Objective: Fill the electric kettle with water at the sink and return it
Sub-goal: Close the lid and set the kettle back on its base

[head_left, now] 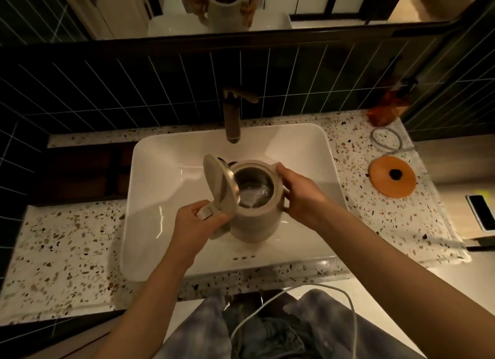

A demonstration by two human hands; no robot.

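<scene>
Our forearms reach forward over the counter (67,241) edge into the sink (166,187). Our left hand (197,222) wraps the kettle (254,222) handle; our right hand (302,195) cups its far-right side. The kettle sits upright inside the sink, lid (219,184) open, below the faucet (232,115).

The kettle (254,211) is held over the sink (160,198), in front of and below the tap (232,117), with its lid (220,187) raised on its left side. The left hand (199,222) is placed on the kettle's left, the right hand (302,195) on its right. On the counter (67,251) right of the sink, the kettle base (392,176) is set, with a phone (480,211) further right
</scene>
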